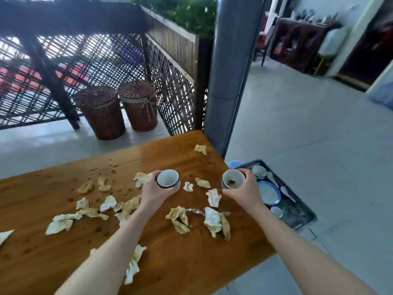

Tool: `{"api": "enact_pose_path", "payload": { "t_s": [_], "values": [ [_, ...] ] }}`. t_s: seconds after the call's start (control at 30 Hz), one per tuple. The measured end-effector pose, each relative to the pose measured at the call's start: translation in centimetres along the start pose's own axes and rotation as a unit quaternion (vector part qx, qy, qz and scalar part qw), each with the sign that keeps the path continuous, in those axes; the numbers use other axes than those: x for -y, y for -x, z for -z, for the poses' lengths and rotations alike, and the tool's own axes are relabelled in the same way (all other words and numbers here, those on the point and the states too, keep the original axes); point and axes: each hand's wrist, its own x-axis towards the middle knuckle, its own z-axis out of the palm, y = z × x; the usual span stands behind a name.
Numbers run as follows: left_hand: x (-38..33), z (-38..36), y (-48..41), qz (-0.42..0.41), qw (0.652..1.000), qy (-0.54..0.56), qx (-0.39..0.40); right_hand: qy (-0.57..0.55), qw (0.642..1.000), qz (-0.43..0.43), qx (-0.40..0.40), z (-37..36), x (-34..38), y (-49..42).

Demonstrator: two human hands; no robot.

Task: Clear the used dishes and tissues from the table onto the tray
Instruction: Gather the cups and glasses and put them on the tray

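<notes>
while in hands (154, 189) (244, 191), cups (168, 178) (233, 179) mouth-to-camera

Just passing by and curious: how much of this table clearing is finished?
Partly done. The tray already holds a blue plate, small bowls and white spoons. In hand: the left hand grips an empty cup and the right hand a stained cup. Left: many crumpled tissues scattered on the wooden table.
</notes>
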Motion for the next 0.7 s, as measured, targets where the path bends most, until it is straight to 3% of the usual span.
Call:
{"api": "enact_pose_path", "payload": {
  "t_s": [0.37,0.7],
  "values": [
    [-9.5,-11.5,3.9,-0.05,0.997,-0.012,0.061,-0.033,0.997,-0.052,-0.052,11.2,-6.9,0.8],
    [-14.2,-20.0,2.1,-0.078,0.992,-0.002,0.1,-0.048,0.988,-0.121,-0.089,16.5,-12.6,-2.0]
  ]
}}
